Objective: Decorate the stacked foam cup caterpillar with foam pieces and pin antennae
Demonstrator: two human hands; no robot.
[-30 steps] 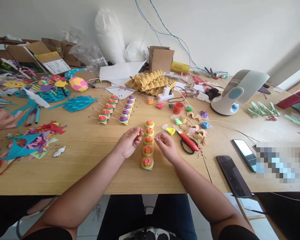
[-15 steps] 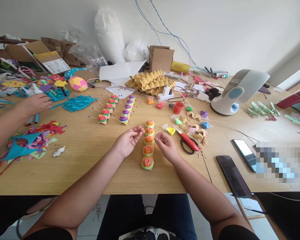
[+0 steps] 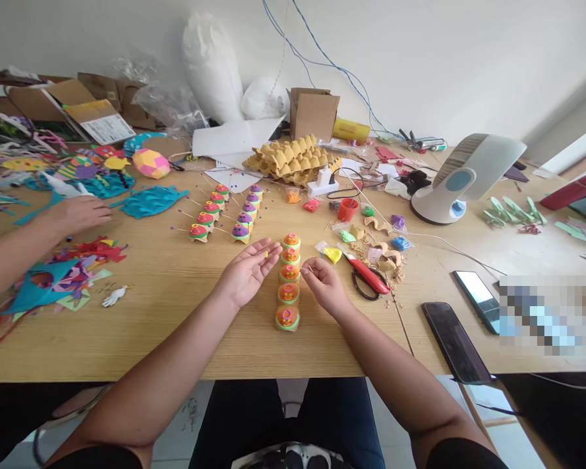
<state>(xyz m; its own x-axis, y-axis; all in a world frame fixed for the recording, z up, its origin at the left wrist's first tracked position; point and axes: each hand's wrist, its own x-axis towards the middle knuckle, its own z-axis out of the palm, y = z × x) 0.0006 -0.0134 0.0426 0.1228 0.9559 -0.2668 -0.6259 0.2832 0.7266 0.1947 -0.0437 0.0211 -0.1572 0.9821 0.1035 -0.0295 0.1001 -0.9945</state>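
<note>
My left hand (image 3: 247, 273) is palm up with its fingers curled, and a tiny bit of yellow clay (image 3: 267, 254) shows at the fingers. My right hand (image 3: 326, 285) is closed in a pinch; whatever its fingertips hold is too small to make out. Between the hands stands an egg-carton strip with orange clay domes (image 3: 288, 293), edged in green and decorated with pink and yellow lines. Neither hand visibly touches it. Beyond my right hand lie a bag of yellow clay (image 3: 332, 255) and red-and-black scissors (image 3: 371, 277).
Red-domed (image 3: 205, 219) and purple-domed (image 3: 245, 219) carton strips with pin-like sticks stand ahead. Another person's hand (image 3: 81, 215) works over coloured scraps at left. Egg trays (image 3: 288, 159), a red cup (image 3: 348, 209), a fan (image 3: 463, 179) and phones (image 3: 454, 342) occupy the table.
The yellow bit at my left fingers now shows as that hand tips slightly open. My right hand hardly moves. The other person's hand has shifted right and nearer.
</note>
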